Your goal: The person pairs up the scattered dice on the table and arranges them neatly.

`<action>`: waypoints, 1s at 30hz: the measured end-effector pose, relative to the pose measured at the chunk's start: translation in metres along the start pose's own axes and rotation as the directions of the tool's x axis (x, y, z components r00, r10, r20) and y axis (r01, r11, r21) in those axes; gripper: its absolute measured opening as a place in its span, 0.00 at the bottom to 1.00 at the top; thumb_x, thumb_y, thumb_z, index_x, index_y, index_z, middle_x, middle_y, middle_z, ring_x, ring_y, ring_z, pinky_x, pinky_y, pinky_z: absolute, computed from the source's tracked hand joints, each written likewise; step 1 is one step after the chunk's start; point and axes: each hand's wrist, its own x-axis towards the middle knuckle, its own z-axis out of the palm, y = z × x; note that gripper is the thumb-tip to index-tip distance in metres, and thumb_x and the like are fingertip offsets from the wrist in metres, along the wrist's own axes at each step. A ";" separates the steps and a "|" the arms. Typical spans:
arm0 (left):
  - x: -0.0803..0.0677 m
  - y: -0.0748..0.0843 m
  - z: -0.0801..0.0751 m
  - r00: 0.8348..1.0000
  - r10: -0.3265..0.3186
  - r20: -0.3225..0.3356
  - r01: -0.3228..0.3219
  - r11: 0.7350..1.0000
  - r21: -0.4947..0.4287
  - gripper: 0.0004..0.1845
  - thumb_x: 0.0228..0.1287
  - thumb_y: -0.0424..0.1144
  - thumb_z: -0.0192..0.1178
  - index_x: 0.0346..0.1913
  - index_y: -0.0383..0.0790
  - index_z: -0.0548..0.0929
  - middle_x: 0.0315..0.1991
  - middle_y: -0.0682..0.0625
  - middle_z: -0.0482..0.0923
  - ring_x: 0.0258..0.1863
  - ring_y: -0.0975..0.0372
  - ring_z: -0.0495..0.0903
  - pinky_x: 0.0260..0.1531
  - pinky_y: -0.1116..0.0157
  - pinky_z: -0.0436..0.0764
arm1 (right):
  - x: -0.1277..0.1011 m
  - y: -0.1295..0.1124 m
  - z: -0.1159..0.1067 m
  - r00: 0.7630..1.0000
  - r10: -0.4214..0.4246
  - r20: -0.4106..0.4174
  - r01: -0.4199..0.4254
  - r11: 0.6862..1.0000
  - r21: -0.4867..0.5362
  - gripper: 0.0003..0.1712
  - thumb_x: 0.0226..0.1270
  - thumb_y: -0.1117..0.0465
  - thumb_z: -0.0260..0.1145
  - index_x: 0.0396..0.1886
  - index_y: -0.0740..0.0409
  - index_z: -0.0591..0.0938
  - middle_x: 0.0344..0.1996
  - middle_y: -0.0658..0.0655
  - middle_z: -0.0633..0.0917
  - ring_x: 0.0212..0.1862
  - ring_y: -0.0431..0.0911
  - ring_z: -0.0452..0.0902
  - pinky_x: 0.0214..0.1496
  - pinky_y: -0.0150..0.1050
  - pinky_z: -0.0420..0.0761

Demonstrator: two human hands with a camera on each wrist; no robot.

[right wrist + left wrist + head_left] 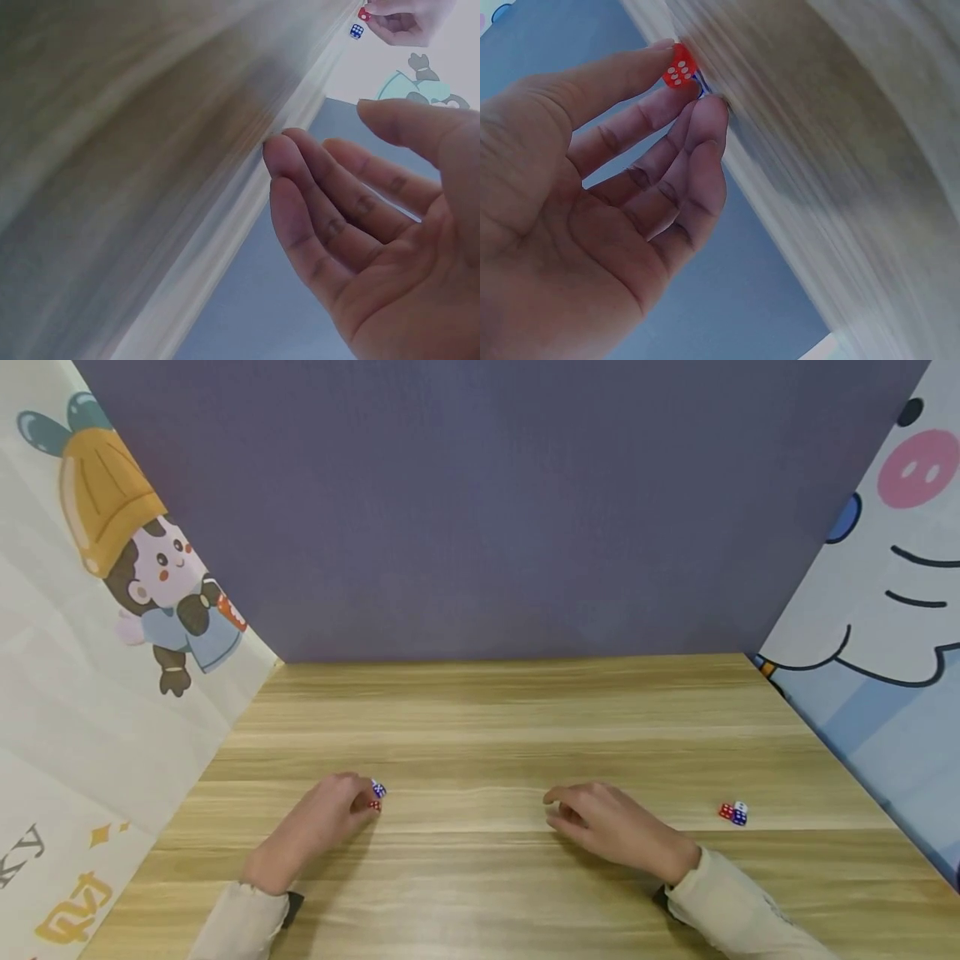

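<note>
The left hand [592,210] pinches a small, hard, red plastic die [679,66] by opposite faces; light, slippery. The right hand [611,822] rests relaxed, holding nothing.

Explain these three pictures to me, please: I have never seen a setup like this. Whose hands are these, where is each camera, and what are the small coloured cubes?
No machine here: a person works with bare hands. The wide picture comes from a camera on the head, looking down at a wooden table. The other two come from cameras on the wrists, so each shows its own palm close up. The left hand pinches a red die at its fingertips, with a blue die right beside it. The right hand holds nothing, its fingers relaxed on the table. A small cluster of dice lies further right.
</note>
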 end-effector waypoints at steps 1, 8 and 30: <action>0.000 0.001 0.000 1.000 -0.003 0.000 0.003 1.000 0.009 0.10 0.54 0.33 0.73 0.25 0.45 0.81 0.22 0.59 0.73 0.22 0.70 0.69 0.22 0.71 0.73 | 0.000 0.000 0.000 1.000 -0.001 -0.005 0.001 1.000 -0.004 0.14 0.71 0.58 0.66 0.52 0.57 0.83 0.33 0.44 0.85 0.32 0.29 0.77 0.34 0.32 0.80; 0.006 0.019 -0.003 0.998 0.048 -0.029 -0.047 0.998 0.044 0.14 0.55 0.35 0.74 0.23 0.46 0.76 0.21 0.60 0.68 0.21 0.69 0.64 0.20 0.71 0.68 | 0.007 -0.009 -0.004 0.998 -0.019 -0.062 0.018 1.000 -0.020 0.14 0.71 0.59 0.65 0.53 0.57 0.83 0.36 0.44 0.86 0.36 0.31 0.79 0.36 0.31 0.81; 0.037 0.129 -0.001 0.888 0.460 -0.015 -0.454 0.881 0.130 0.09 0.64 0.43 0.68 0.35 0.41 0.81 0.31 0.55 0.78 0.24 0.72 0.72 0.24 0.77 0.73 | 0.036 -0.060 -0.005 0.960 -0.256 -0.114 0.263 0.963 0.052 0.08 0.71 0.58 0.66 0.47 0.49 0.86 0.37 0.41 0.86 0.37 0.28 0.77 0.38 0.32 0.82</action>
